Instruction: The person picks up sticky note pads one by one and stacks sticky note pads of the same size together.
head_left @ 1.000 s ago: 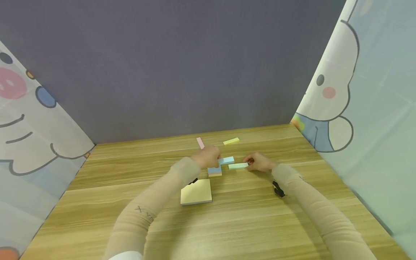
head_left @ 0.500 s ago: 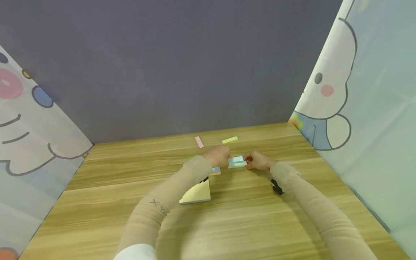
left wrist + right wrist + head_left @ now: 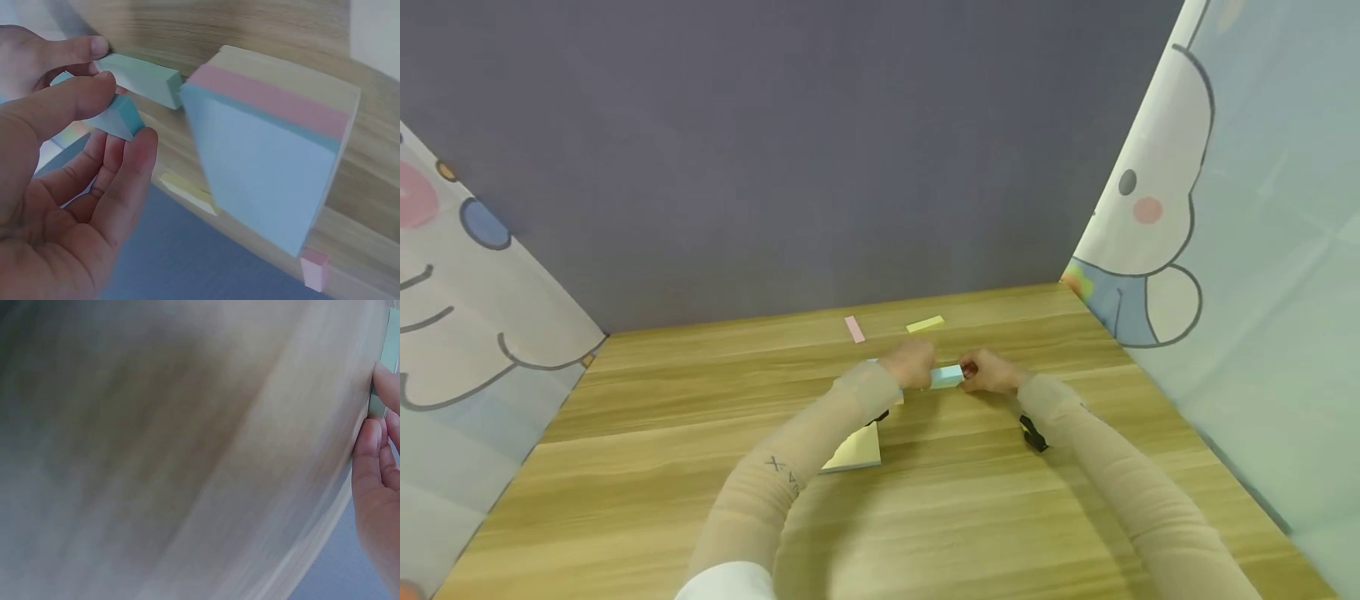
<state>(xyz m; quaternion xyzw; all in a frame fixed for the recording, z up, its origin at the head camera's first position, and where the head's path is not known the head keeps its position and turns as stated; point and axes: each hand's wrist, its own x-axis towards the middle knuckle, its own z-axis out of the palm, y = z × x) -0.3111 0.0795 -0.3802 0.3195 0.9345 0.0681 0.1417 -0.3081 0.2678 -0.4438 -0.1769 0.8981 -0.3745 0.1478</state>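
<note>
A narrow light-blue sticky-note pad [image 3: 947, 377] is pinched between the thumb and fingers of my left hand [image 3: 912, 364]. Its end shows past my fingertips in the left wrist view. Just beside it, my right hand [image 3: 994, 372] grips one end of a pale green sticky-note pad [image 3: 140, 78], thumb on one side and fingers on the other. From the head view, the blue pad hides most of the green one. A square sticky-note stack [image 3: 262, 156] in blue, pink and cream layers lies near my left hand, largely covered by it in the head view.
A larger pale yellow square pad [image 3: 861, 448] lies under my left forearm. Toward the table's back edge are a narrow pink pad [image 3: 854, 329] and a narrow yellow pad [image 3: 925, 323]. A dark panel [image 3: 820, 167] stands behind the table [image 3: 985, 517].
My left hand has carried the blue pad rightward from beside the square stack to the green pad, now covering most of it. My right hand has stayed nearly in place.
</note>
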